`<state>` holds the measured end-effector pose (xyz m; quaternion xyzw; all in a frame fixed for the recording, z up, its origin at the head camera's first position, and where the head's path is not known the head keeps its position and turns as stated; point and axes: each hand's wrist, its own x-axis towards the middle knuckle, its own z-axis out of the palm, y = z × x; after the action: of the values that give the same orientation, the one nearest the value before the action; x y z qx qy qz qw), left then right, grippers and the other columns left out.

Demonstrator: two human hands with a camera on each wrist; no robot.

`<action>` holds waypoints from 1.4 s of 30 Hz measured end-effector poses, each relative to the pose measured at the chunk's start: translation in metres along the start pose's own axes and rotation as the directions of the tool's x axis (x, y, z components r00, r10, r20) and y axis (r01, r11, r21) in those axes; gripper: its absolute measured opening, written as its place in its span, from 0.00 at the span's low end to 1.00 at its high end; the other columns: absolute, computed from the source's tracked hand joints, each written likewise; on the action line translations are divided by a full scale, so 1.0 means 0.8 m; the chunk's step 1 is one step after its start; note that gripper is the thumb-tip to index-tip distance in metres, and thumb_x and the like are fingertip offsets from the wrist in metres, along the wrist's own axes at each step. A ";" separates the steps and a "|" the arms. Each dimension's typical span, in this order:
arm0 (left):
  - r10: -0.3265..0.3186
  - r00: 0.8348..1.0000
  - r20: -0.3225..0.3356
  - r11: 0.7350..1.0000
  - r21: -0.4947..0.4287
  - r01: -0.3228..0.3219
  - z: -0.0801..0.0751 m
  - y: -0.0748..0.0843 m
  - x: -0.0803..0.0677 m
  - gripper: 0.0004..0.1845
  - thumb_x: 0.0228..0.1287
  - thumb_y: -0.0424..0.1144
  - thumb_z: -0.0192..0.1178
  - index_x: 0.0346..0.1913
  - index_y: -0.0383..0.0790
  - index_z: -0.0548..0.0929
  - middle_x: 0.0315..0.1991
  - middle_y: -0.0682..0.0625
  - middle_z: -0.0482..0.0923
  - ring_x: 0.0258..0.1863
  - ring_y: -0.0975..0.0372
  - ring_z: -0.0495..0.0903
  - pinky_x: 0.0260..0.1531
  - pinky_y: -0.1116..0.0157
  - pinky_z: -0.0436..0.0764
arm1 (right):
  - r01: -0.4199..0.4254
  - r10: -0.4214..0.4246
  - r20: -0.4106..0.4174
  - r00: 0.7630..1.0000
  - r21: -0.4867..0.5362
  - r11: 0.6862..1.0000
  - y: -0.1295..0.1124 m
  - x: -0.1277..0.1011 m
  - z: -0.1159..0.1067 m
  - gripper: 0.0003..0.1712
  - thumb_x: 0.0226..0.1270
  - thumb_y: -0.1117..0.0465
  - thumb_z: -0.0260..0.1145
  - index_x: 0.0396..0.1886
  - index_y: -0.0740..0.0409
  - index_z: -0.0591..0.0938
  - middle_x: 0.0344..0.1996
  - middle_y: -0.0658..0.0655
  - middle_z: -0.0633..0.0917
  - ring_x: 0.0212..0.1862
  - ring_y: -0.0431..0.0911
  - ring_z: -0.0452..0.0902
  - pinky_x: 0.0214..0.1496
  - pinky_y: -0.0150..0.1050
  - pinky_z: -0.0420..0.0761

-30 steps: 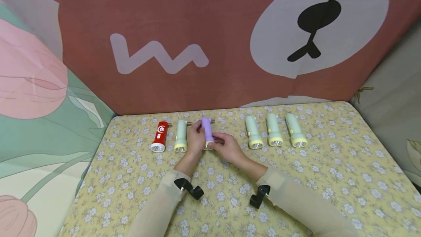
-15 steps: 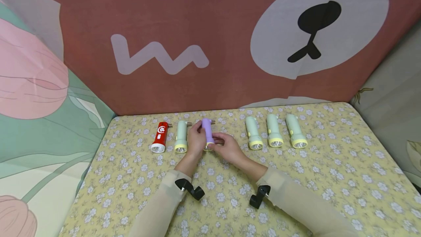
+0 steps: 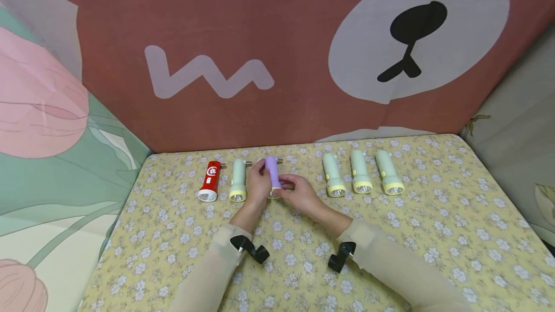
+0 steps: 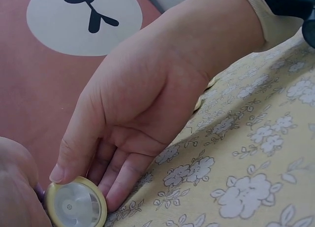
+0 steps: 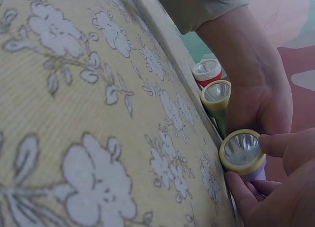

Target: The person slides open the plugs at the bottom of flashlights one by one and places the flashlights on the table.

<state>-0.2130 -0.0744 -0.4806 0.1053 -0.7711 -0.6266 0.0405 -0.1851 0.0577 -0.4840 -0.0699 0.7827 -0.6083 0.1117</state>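
The yellow flowered tablecloth (image 3: 390,235) carries a row of torches near its far edge, and the purple torch (image 3: 272,173) sits in the gap between the left pair and the right three, lens end toward the person. Both hands close on it from either side. The likeliest slip, as I judge it, comes from the torch's round body: if one hand lets go before the other, it could roll sideways into the pale green torch (image 3: 238,184) just beside it on the left, and that one could nudge the red torch (image 3: 210,182) next along. A pull on the yellow lens ring alone might also twist the head rather than shift the whole body. The three pale green torches (image 3: 360,177) on the right lie well apart from the hands and look safe from any knock.

The left hand (image 3: 257,183) curls round the purple barrel from the left, fingers wrapped over its top. The right hand (image 3: 299,194) pinches the lens end, thumb and fingertips on the yellow lens ring (image 5: 241,152); in the left wrist view its fingers (image 4: 118,173) lie under that ring against the cloth
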 end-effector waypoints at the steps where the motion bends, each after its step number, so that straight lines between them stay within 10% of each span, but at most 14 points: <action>1: 0.000 1.000 -0.001 1.000 0.000 0.000 0.000 0.000 0.000 0.23 0.76 0.25 0.47 0.70 0.23 0.69 0.64 0.29 0.74 0.64 0.43 0.74 0.66 0.51 0.74 | -0.002 0.002 0.002 1.000 0.003 1.000 0.000 0.000 0.000 0.27 0.68 0.64 0.72 0.64 0.69 0.78 0.54 0.63 0.84 0.56 0.56 0.82 0.53 0.42 0.85; 32: -0.081 0.993 0.083 0.993 -0.077 0.087 -0.007 0.011 0.000 0.28 0.76 0.27 0.46 0.76 0.25 0.59 0.73 0.29 0.61 0.73 0.42 0.63 0.72 0.52 0.67 | -0.020 0.036 0.127 0.991 -0.120 0.993 -0.011 -0.007 -0.029 0.33 0.72 0.59 0.69 0.71 0.70 0.71 0.57 0.66 0.81 0.60 0.57 0.79 0.61 0.46 0.81; 42: 0.062 0.991 0.117 0.993 0.095 -0.074 -0.014 0.021 -0.006 0.33 0.73 0.33 0.56 0.75 0.25 0.60 0.74 0.27 0.59 0.73 0.38 0.61 0.71 0.48 0.67 | 0.141 -0.097 0.168 0.981 -0.277 0.950 -0.018 -0.021 -0.050 0.34 0.76 0.55 0.64 0.73 0.68 0.68 0.66 0.68 0.76 0.65 0.61 0.74 0.66 0.54 0.77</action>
<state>-0.2077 -0.0811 -0.4616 0.0451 -0.8054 -0.5908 0.0127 -0.1796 0.0958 -0.4590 -0.1788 0.8464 -0.4864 0.1227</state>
